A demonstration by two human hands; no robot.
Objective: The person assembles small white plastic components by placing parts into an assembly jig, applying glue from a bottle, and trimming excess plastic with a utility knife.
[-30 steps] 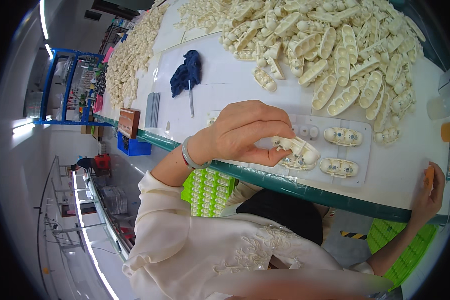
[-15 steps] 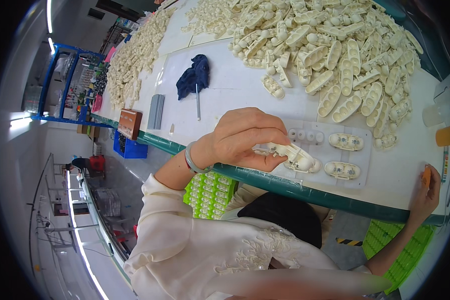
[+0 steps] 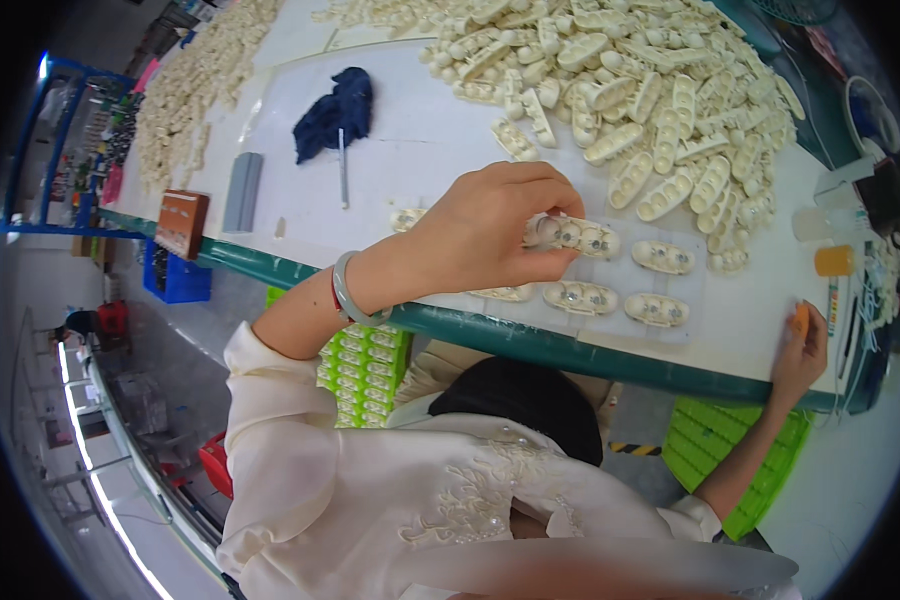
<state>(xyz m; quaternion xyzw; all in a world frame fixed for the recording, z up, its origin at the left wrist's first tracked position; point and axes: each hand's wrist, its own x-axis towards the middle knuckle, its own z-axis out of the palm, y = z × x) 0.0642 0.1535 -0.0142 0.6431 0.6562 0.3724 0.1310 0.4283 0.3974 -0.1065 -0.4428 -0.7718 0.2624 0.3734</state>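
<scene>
My left hand [image 3: 505, 228], with a pale bracelet on its wrist, is closed on a cream pod-shaped plastic part [image 3: 592, 238]. Thumb and fingers grip its left end, which they partly hide. The part lies face up at a position in the back row of a translucent white plate [image 3: 688, 335]. Similar pod parts sit on the plate: one [image 3: 663, 257] to its right, another [image 3: 657, 309] at the front right, a third [image 3: 581, 298] just in front. At the right table edge my right hand [image 3: 804, 358] is closed around a small orange object [image 3: 801, 320], mostly hidden.
A large heap of cream pod parts [image 3: 610, 100] covers the back right; smaller cream pieces [image 3: 195, 100] pile at the back left. A blue cloth [image 3: 338, 115], thin rod [image 3: 344, 175], grey strips [image 3: 242, 192] and brown box [image 3: 183, 223] lie left. An orange-yellow jar [image 3: 834, 262] stands right.
My left hand has brought the pod part from a tilted hold above the plate to a bare position in the back row. My right hand still holds the orange object. The whole view has shifted.
</scene>
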